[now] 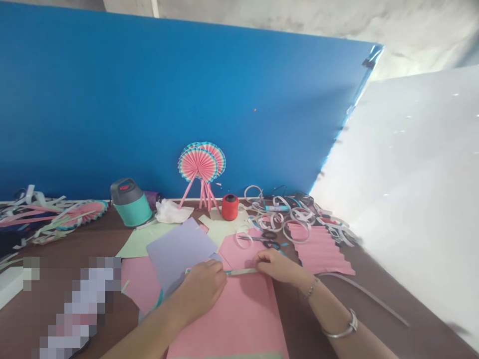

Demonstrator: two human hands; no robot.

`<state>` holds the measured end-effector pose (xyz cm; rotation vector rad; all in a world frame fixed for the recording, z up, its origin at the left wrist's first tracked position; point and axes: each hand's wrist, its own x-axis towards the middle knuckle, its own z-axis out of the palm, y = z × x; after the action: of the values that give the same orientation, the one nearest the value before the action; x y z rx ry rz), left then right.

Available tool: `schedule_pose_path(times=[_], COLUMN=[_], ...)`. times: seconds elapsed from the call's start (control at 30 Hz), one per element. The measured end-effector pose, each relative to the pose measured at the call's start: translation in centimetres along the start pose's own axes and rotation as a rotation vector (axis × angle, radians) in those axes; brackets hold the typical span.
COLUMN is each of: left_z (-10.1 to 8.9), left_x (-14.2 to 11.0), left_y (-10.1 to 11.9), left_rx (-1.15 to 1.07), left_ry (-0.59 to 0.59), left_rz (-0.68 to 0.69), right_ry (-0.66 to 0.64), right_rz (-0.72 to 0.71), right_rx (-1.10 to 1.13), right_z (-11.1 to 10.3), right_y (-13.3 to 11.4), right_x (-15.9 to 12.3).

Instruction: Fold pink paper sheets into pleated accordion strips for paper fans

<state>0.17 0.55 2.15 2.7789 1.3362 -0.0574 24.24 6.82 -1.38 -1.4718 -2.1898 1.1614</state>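
A large pink sheet of paper (243, 314) lies in front of me, with a pale green band along its near edge. Across its far edge runs a narrow pale green paper strip (241, 272) with some blue at its left part; whether it is joined to the sheet I cannot tell. My left hand (207, 286) has its fingers curled down over the strip's left part. At the strip's right end, my right hand (277, 264) pinches with thumb and forefinger. Beyond the hands lie black-handled scissors (268, 240) on pink paper.
A lilac sheet (181, 249) lies left of centre. Pleated round fans (198, 164) lean on the blue panel (224, 89), near a red thread spool (230, 208) and a teal container (131, 207). Curled strips (273, 222) and pleated pink paper (322, 249) lie right.
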Motion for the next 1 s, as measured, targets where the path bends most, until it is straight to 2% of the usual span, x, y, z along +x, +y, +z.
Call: schedule_pose_path(times=[0.77,1.0], left_z=[-0.06,-0.28], left_x=[-0.12,-0.07], left_y=[0.17,0.61], left_rx=[-0.051,0.083], left_ry=[-0.002,-0.014], left_rz=[-0.024,0.029], right_ry=[0.03,0.033], right_rz=[-0.001,-0.009], right_rx=[-0.115,-0.114], right_z=[0.07,0.32], right_y=[-0.47,-0.04], right_x=[-0.14,0.01])
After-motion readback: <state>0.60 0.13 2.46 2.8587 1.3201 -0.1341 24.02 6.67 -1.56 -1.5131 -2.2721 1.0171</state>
